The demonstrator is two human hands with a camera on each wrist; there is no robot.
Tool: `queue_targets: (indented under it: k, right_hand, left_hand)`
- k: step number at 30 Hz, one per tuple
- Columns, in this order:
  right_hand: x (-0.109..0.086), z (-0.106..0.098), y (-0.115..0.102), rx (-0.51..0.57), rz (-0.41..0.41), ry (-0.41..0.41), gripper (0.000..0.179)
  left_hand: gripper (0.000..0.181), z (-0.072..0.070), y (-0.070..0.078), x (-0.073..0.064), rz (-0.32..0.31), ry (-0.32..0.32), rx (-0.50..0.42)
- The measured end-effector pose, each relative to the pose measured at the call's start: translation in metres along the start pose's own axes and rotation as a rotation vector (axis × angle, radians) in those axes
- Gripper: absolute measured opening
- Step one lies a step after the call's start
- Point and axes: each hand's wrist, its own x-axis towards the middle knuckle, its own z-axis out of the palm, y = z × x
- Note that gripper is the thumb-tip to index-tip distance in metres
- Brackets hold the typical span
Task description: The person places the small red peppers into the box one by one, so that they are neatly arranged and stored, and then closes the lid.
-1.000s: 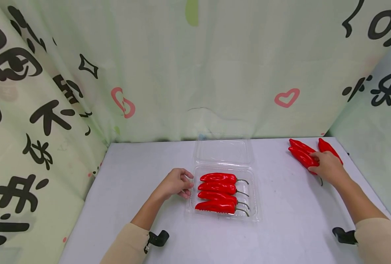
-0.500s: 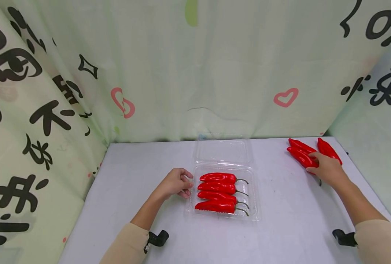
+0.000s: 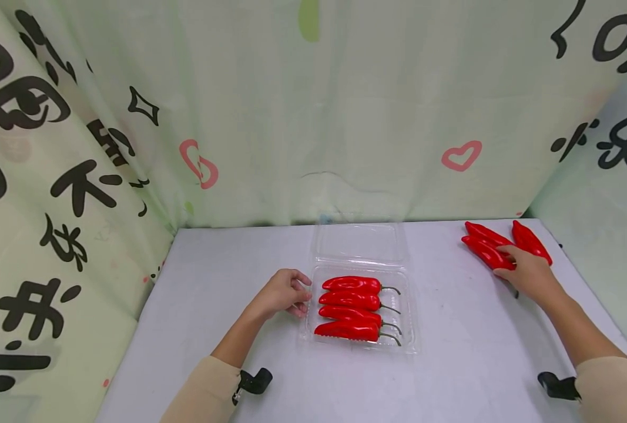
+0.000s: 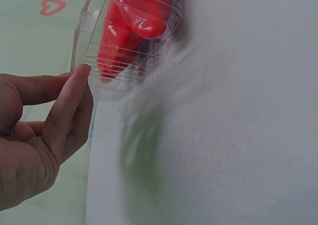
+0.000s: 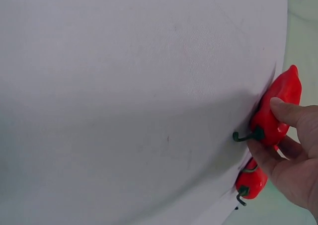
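Right grip: the thumb and fingers of the right hand [image 3: 527, 275] pinch a glossy red, tapered pepper with a green stem [image 3: 483, 251], at 2 o'clock on the white, flat counter [image 3: 461, 358]; whether it has clearance beneath cannot be told. Left grip: the fingertips of the left hand [image 3: 279, 294] pinch the 9 o'clock rim of a clear, thin-walled plastic box [image 3: 410, 317], which holds four glossy red peppers in a row [image 3: 349, 301], stems toward 3 o'clock.

Risk 1: a second red, tapered pepper [image 3: 486, 232] lies just beside the held one, at its 12 o'clock; a swing without lift may roll it. Risk 2: a third red, tapered pepper [image 3: 530, 239], just past the knuckles at 1 o'clock, lies near the 3 o'clock edge; hand contact could push it over. Risk 3: the box appears light; a hard pull on its rim would likely tilt it.

Clearances: avoid the 12 o'clock edge, where the clear plastic lid [image 3: 359, 244] stands open. Bare counter between held pepper and box, and toward 6 o'clock, offers the safest room
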Motion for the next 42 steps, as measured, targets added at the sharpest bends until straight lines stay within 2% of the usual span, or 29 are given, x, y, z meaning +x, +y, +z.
queue_targets:
  k: [10,18,28,42]
  right_hand:
    - [-0.004,-0.002,-0.002,-0.002,-0.044,0.03,0.071]
    - [-0.008,-0.008,-0.012,0.016,-0.076,0.031,0.077]
    - [-0.012,-0.012,-0.025,0.01,-0.122,0.037,0.075]
    - [-0.018,-0.016,-0.059,0.009,-0.223,0.018,0.072]
  left_hand:
    - [0.029,0.001,0.003,-0.002,0.008,-0.008,-0.004]
    - [0.029,0.001,0.001,0.0,0.004,-0.01,-0.015]
    - [0.028,0.0,0.001,0.0,-0.001,-0.01,-0.018]
    - [0.028,0.0,0.001,0.0,0.0,-0.006,0.004]
